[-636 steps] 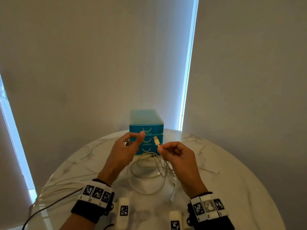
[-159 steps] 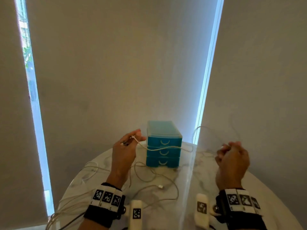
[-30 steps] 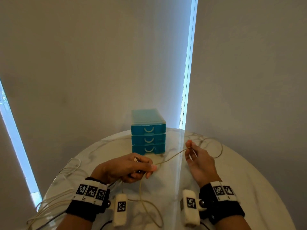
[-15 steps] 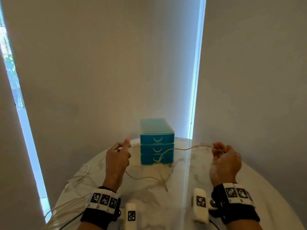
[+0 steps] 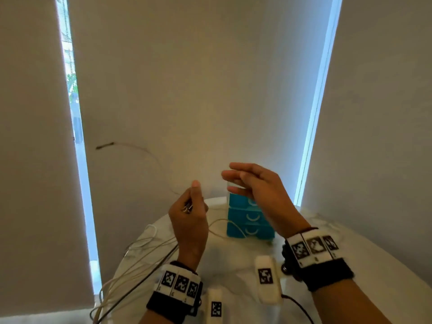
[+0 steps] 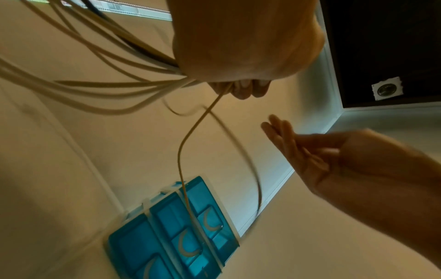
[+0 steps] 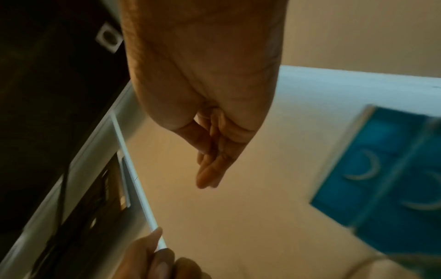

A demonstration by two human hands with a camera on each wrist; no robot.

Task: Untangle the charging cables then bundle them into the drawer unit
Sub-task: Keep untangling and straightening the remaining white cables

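My left hand (image 5: 190, 206) is raised over the table and grips a thin beige charging cable (image 6: 190, 132). One end of that cable (image 5: 131, 146) whips through the air up and to the left, its plug blurred. Another stretch hangs down in front of the blue drawer unit (image 5: 247, 220). My right hand (image 5: 247, 181) hovers above the drawer unit with straight fingers (image 6: 281, 132) and holds nothing. In the right wrist view my right hand (image 7: 214, 160) also shows flat and empty. All three drawers (image 6: 181, 236) look closed.
A round white marble table (image 5: 362, 265) carries the drawer unit near its far edge. More pale cables (image 5: 140, 251) and a dark one trail over the table's left edge. A wall and blinds stand close behind.
My right hand let go of the cable and swung left over the drawer unit, fingers straightened. The freed cable end now flies up to the left. My left hand rose slightly.
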